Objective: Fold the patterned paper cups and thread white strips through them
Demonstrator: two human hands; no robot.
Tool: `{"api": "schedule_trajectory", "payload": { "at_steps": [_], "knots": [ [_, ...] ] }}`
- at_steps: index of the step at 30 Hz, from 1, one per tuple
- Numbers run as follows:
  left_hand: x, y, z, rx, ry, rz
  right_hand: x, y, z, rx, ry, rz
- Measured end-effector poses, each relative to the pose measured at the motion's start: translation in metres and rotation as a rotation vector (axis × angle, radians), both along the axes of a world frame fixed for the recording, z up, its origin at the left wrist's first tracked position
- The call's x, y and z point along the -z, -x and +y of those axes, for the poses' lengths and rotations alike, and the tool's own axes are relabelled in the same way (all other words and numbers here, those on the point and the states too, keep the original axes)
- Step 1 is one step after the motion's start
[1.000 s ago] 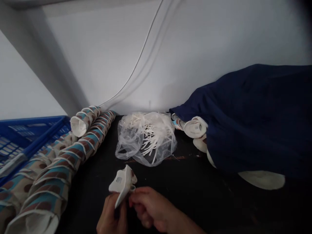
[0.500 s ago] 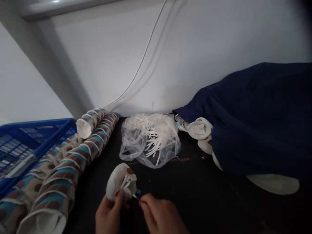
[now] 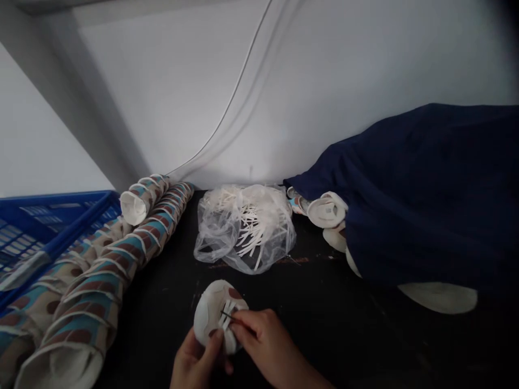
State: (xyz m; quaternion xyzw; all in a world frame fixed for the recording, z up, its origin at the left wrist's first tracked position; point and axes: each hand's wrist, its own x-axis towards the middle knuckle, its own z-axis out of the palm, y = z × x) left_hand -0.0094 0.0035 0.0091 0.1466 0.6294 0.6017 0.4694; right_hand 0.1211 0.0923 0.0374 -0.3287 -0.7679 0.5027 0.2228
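Note:
A small white shoe upper (image 3: pixel 208 316) with brown spots and white lace strips (image 3: pixel 227 314) across its opening is low in the middle of the view. My left hand (image 3: pixel 198 354) grips its lower left side, with the thumb pressed on the front. My right hand (image 3: pixel 263 337) pinches a thin dark pointed tool (image 3: pixel 227 314), whose tip lies over the laces. What kind of tool it is I cannot make out. Right-hand fingers touch or nearly touch the upper's right edge and hide part of it.
A clear plastic bag (image 3: pixel 217 237) of white lace strips (image 3: pixel 251 229) lies behind my hands on the black table (image 3: pixel 324 324). Nested spotted uppers (image 3: pixel 133 248) form long stacks on the left, beside a blue crate (image 3: pixel 81 221). Dark blue cloth (image 3: pixel 421 205) covers more pieces (image 3: pixel 328 210) on the right.
The shoe upper and my left hand have shifted right and slightly down in view. My right hand has brought the tool from beside the upper onto its laces.

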Motion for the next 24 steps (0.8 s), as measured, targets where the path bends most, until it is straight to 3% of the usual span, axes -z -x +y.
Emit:
{"api": "schedule_trajectory", "payload": {
  "at_steps": [4, 8, 14, 24],
  "knots": [
    [-0.006, 0.002, -0.001, -0.107, 0.087, 0.070, -0.002, -0.015, -0.008, -0.009, -0.181, -0.016],
    [-0.014, -0.001, 0.001, -0.154, 0.104, 0.056, 0.006, -0.019, -0.015, -0.040, -0.338, -0.042],
    [-0.017, -0.003, -0.002, -0.211, 0.158, 0.171, 0.011, -0.011, -0.016, -0.015, -0.406, -0.082],
    [-0.002, 0.006, -0.010, -0.194, 0.204, 0.246, 0.005, -0.007, -0.019, -0.007, -0.621, -0.126]
  ]
}}
